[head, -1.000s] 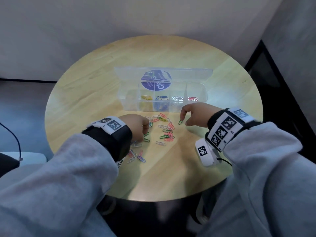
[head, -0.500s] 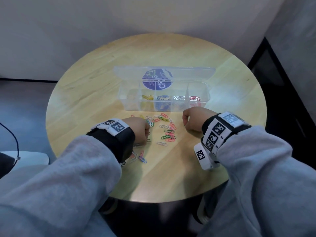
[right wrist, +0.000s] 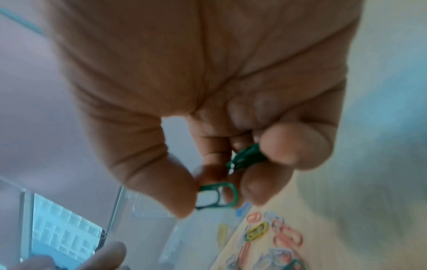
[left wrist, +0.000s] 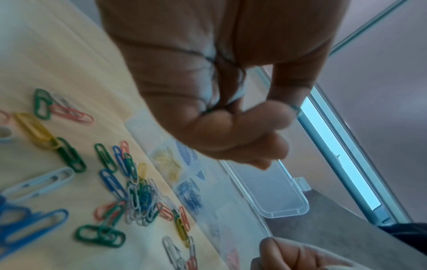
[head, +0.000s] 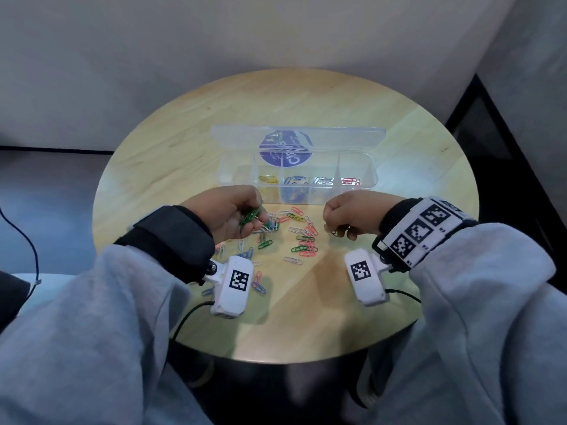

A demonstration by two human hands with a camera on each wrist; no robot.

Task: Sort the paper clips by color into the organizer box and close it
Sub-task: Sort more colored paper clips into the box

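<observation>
Clear plastic, the organizer box (head: 296,176) stands open just beyond both sets of knuckles, its round blue label (head: 285,151) unreadable (only "Cra" shows). The left hand (head: 228,214) curls round green paper clips (head: 250,216); only the right wrist view shows the right hand (right wrist: 208,109) pinching green clips (right wrist: 219,195). Loose wire clips (head: 302,237) lie scattered between the fingers.

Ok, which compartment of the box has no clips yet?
The far-left compartment; the others hold yellow clips, blue clips, white clips and red clips.
</observation>
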